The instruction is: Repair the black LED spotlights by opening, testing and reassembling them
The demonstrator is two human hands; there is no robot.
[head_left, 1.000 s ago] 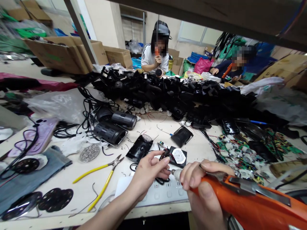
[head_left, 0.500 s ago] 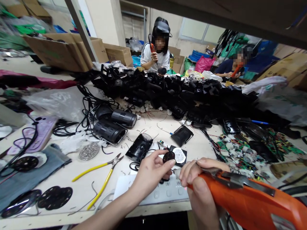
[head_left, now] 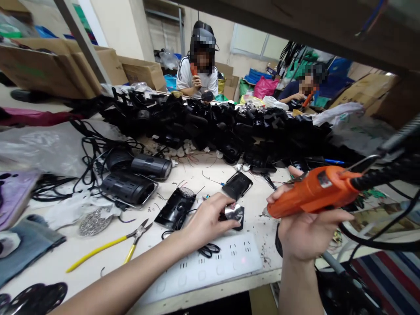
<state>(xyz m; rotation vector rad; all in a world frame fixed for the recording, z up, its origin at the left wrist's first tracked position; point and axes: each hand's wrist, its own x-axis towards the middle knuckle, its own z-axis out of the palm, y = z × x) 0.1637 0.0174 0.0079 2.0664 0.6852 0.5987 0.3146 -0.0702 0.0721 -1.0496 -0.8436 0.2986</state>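
My left hand (head_left: 210, 218) reaches over the workbench and pinches a small black part with a silvery disc (head_left: 233, 213), which rests on the table top. My right hand (head_left: 305, 229) is wrapped round an orange electric screwdriver (head_left: 311, 190), held level above the bench with its tip pointing left, a little right of the disc part. A black coiled cable runs from the tool's rear toward the right. A white power strip (head_left: 210, 264) lies just in front of both hands.
Yellow-handled pliers (head_left: 108, 245), a black housing (head_left: 175, 208), black cylindrical casings (head_left: 138, 177) and tangled cables lie left of my hands. A long heap of black parts (head_left: 213, 122) crosses the bench. Two people sit behind it with orange tools.
My right hand lifted the orange screwdriver up and to the right, away from the part. My left hand set the small part down by the disc. The view shifted to the right.
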